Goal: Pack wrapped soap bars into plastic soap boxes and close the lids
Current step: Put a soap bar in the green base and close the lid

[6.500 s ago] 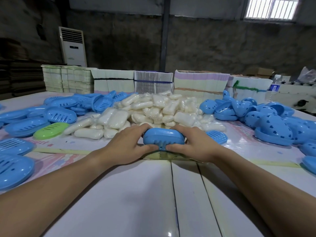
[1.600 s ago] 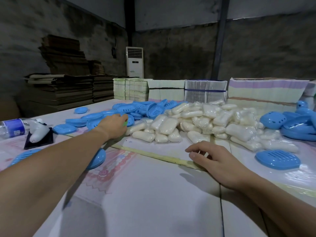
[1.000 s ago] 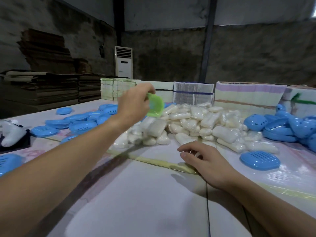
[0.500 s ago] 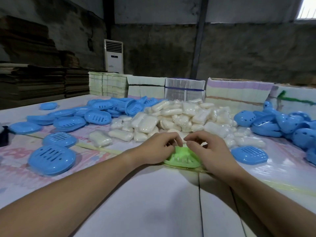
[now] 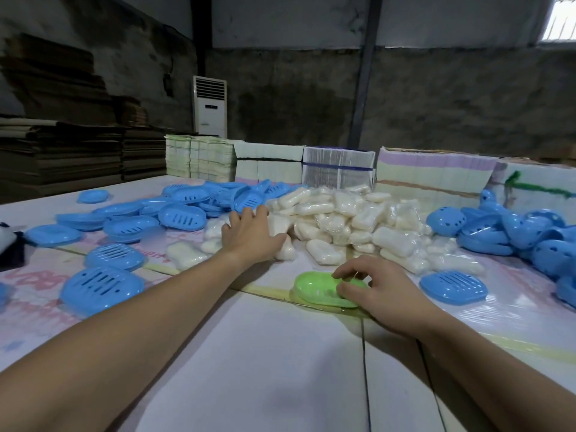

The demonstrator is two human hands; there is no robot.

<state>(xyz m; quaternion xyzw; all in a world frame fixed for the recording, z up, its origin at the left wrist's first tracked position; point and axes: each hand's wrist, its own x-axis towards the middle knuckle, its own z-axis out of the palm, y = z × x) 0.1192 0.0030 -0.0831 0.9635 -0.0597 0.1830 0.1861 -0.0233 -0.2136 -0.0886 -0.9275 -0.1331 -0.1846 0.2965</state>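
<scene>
Your right hand [image 5: 385, 294] pins the green soap box [image 5: 321, 288] steady with curled fingers, so your left hand [image 5: 249, 236], fingers spread, can reach the wrapped soap pile [image 5: 349, 226].

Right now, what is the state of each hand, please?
Left hand: reaching into the pile of wrapped soap bars; grip cannot be told.
Right hand: fingers curled on the green soap box.
</scene>
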